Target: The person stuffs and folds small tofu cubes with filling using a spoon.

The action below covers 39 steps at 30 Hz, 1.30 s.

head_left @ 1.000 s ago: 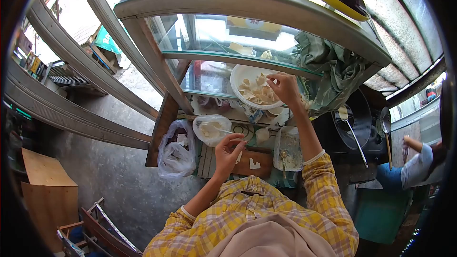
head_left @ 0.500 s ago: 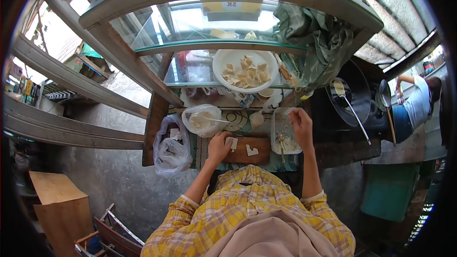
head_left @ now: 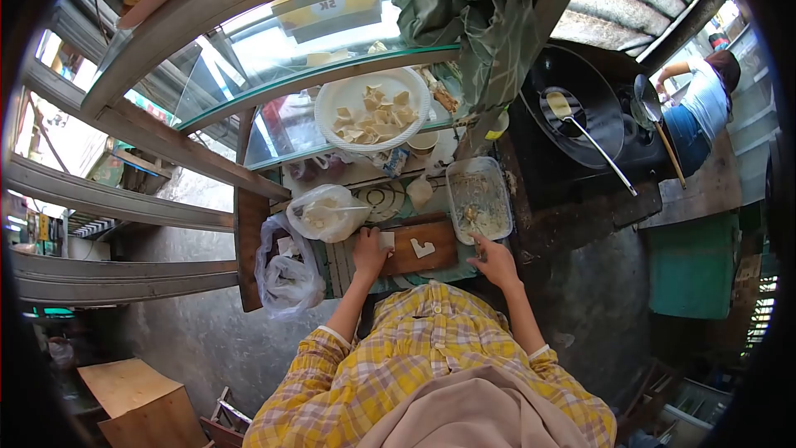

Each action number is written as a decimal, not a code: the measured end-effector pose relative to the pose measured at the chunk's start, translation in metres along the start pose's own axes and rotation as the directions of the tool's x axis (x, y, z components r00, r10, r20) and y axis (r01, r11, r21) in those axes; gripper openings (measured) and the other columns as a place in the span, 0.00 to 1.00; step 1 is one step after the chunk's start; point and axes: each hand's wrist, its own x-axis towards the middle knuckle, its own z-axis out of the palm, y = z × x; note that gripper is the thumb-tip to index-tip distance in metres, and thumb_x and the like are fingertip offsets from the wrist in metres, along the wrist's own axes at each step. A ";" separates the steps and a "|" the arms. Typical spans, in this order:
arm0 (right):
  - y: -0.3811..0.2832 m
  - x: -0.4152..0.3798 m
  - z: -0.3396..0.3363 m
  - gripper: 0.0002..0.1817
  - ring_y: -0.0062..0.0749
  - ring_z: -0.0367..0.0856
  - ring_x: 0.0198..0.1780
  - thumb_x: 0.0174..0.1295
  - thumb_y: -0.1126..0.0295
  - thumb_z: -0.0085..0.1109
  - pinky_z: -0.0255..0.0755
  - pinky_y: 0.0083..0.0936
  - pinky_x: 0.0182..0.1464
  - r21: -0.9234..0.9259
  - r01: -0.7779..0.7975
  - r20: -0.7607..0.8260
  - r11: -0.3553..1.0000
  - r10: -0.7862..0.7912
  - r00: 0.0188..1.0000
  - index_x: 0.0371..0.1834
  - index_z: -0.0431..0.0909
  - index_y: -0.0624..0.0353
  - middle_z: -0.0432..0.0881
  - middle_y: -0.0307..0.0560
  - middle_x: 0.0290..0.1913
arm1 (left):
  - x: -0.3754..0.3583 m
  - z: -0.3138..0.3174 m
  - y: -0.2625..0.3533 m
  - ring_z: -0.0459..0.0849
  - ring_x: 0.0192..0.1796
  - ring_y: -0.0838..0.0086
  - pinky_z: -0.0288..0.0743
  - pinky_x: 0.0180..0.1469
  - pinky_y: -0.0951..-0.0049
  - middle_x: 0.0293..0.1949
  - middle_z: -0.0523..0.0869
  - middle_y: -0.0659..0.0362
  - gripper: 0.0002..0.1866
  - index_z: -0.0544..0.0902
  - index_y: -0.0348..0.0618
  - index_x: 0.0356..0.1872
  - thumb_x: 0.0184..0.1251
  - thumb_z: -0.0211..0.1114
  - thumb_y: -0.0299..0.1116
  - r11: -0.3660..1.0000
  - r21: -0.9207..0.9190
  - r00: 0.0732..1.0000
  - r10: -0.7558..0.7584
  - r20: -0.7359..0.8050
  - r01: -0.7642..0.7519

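Both hands sit low over the bench: the left hand [head_left: 368, 250] presses a pale dough square [head_left: 386, 240] at the nine o'clock edge of the wooden board [head_left: 431, 255], fingers closed onto it. A second ago the right hand [head_left: 497, 264] was up at the white bowl [head_left: 332, 108] of folded pieces; now it has come down beside the metal tray [head_left: 489, 182] of filling, fingers pinched on a spoon handle [head_left: 476, 236], though that grip is small and hard to confirm. Another cut piece [head_left: 423, 247] lies mid-board.
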 end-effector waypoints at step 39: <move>0.001 0.018 0.005 0.12 0.54 0.76 0.34 0.67 0.68 0.41 0.69 0.39 0.34 0.084 0.174 -0.441 0.981 -0.120 0.889 0.34 0.72 0.64 0.78 0.57 0.30 | -0.021 0.026 0.098 0.79 0.33 0.60 0.70 0.36 0.60 0.29 0.80 0.56 0.39 0.58 0.41 0.66 0.49 0.63 0.29 0.737 -0.077 0.694 0.662 0.282 -0.672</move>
